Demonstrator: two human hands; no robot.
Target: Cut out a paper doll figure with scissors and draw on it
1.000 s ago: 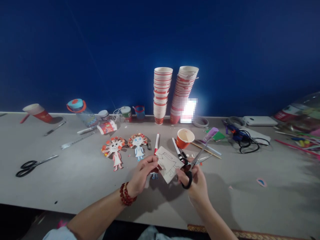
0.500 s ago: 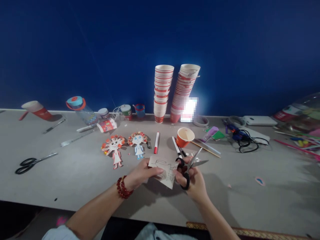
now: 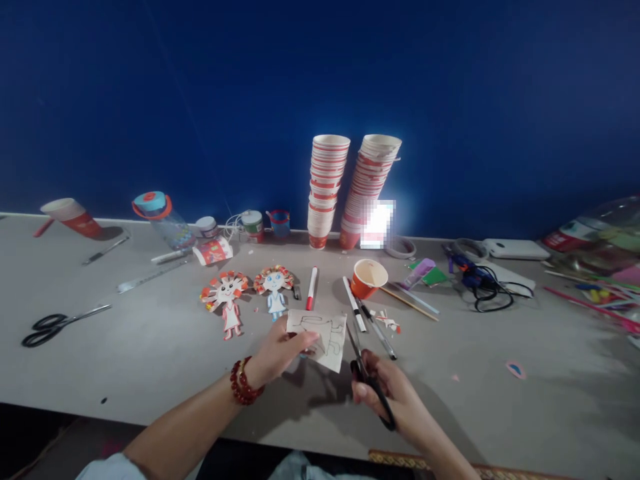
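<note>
Pinched in my left hand (image 3: 280, 350) is a piece of white paper (image 3: 327, 340) with a figure outlined in dark pen. My right hand (image 3: 390, 383) grips black-handled scissors (image 3: 361, 363), fingers in the handles. Their blades point up and away, just right of the paper's right edge; I cannot tell whether they touch it. Beyond my left hand lie two paper dolls, one in red (image 3: 230, 303) and one in blue (image 3: 275, 293). A red marker (image 3: 311, 288) lies past the paper. Near the scissors are a black-and-white marker (image 3: 354, 304), a pen (image 3: 381, 333) and paper scraps (image 3: 389, 321).
Two tall stacks of paper cups (image 3: 329, 193) stand by the blue wall. An orange-and-white cup (image 3: 369, 280) is in front of them. Another pair of scissors (image 3: 65, 325) lies at left, near a ruler (image 3: 153, 277) and a bottle (image 3: 163, 220). A coiled black cable (image 3: 493, 290) is at right.
My right hand has moved down, away from the paper, and the scissors have turned to point forward beside its right edge. My left hand and the paper have shifted slightly left.
</note>
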